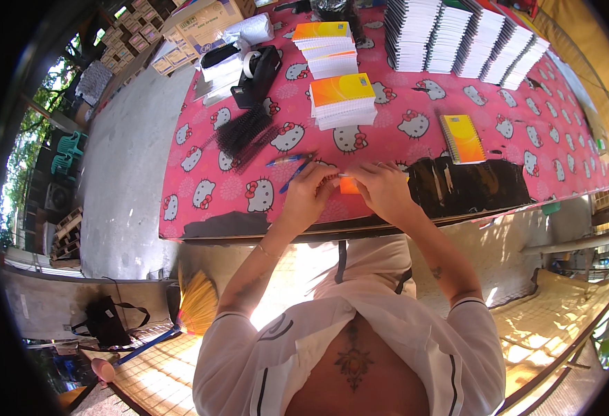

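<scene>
Evidently the left hand (309, 188) and right hand (385, 191) both pinched the small orange paper pad (349, 185) at the pink patterned tablecloth's (387, 132) six-o'clock edge, where level, evenly gripped edges seemed the surest handling.

Single head view, fisheye, looks steeply down over pink table (526, 149), close above wearer's own torso.

Bright daylight, glare at lower centre, fisheye bending, dark vignette.
</scene>
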Motion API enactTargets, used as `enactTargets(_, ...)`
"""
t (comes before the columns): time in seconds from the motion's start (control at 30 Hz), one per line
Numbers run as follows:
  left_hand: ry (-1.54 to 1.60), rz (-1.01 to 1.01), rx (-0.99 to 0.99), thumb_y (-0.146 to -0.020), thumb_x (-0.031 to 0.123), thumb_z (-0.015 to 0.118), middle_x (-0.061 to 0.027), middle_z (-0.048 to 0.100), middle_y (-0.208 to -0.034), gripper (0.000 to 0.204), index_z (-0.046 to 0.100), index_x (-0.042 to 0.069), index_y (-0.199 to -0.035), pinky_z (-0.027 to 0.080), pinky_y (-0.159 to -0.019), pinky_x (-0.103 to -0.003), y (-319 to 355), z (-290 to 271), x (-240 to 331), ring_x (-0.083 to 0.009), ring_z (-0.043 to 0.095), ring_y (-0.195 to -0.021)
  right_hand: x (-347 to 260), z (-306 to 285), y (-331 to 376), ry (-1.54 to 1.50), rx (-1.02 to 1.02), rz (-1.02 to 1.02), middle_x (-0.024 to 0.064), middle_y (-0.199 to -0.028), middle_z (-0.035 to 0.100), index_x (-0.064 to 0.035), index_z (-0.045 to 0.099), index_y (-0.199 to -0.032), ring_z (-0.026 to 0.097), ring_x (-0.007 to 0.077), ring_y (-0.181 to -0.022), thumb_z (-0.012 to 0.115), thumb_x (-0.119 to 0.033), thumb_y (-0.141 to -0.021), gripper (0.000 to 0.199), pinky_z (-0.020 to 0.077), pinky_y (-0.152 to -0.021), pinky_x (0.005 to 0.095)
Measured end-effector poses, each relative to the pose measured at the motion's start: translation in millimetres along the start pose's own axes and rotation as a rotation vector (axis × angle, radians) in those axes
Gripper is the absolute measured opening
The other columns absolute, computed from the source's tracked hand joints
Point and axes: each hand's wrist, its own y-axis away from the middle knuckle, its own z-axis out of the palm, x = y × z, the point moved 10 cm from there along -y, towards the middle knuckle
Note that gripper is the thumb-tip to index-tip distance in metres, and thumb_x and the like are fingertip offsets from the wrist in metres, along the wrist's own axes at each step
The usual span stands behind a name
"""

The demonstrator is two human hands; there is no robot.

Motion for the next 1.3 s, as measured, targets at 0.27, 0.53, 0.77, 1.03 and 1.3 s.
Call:
enactTargets(0.27,-0.188,0.094,0.005,-0.084,-0.003,0.073,-0.0115,0.064,-0.094,0.027,0.065,0.001,-0.11,0.054,-0.064,-0.032,4,0,10,-0.0222,0.067,-0.076,-7,1,4,-0.003,0.005,-0.029,0.003,-0.088,0.068,-0.0136,0.065,-0.097,0.068,0.024,-0.087,0.067,-0.008,-0.077,0.022,0.0502,-0.073,0.041)
enactTargets(0.53,0.06,-0.086,-0.247,-0.084,0.002,0.076,-0.0092,0.061,-0.093,0.031,0.063,0.002,-0.111,0.053,-0.066,-0.029,-1,7,-24,-0.0181,0.063,-0.073,1,4,4,-0.051,-0.04,0.045,0.0091,-0.093,0.07,-0.0094,0.067,-0.104,0.068,0.029,-0.087,0.07,-0.005,-0.079,0.026,0.052,-0.077,0.0402)
enactTargets(0.77,-0.073,0.045,-0.101,-0.088,0.004,0.072,-0.0115,0.066,-0.096,0.023,0.065,0.0,-0.11,0.055,-0.066,-0.03,-11,1,12,-0.0198,0.063,-0.072,3,5,4,-0.023,-0.049,0.021,0.0058,-0.095,0.072,-0.0096,0.067,-0.102,0.069,0.0251,-0.09,0.068,-0.009,-0.082,0.02,0.0512,-0.078,0.0409)
enactTargets(1.03,-0.22,0.165,-0.124,-0.087,0.003,0.071,-0.0135,0.067,-0.096,0.021,0.066,0.0,-0.107,0.056,-0.065,-0.035,-6,7,21,-0.0292,0.067,-0.076,-4,6,5,0.022,-0.013,-0.043,0.0043,-0.088,0.069,-0.0109,0.064,-0.1,0.067,0.0239,-0.084,0.066,-0.006,-0.079,0.022,0.0479,-0.078,0.0383)
enactTargets(1.3,-0.283,0.17,-0.087,-0.086,0.004,0.072,-0.0124,0.066,-0.094,0.028,0.063,0.004,-0.113,0.054,-0.064,-0.037,-1,5,20,-0.029,0.067,-0.072,-7,9,4,0.0,-0.022,-0.078,0.0054,-0.085,0.068,-0.0099,0.064,-0.102,0.067,0.0244,-0.084,0.063,-0.005,-0.079,0.023,0.0474,-0.076,0.0379)
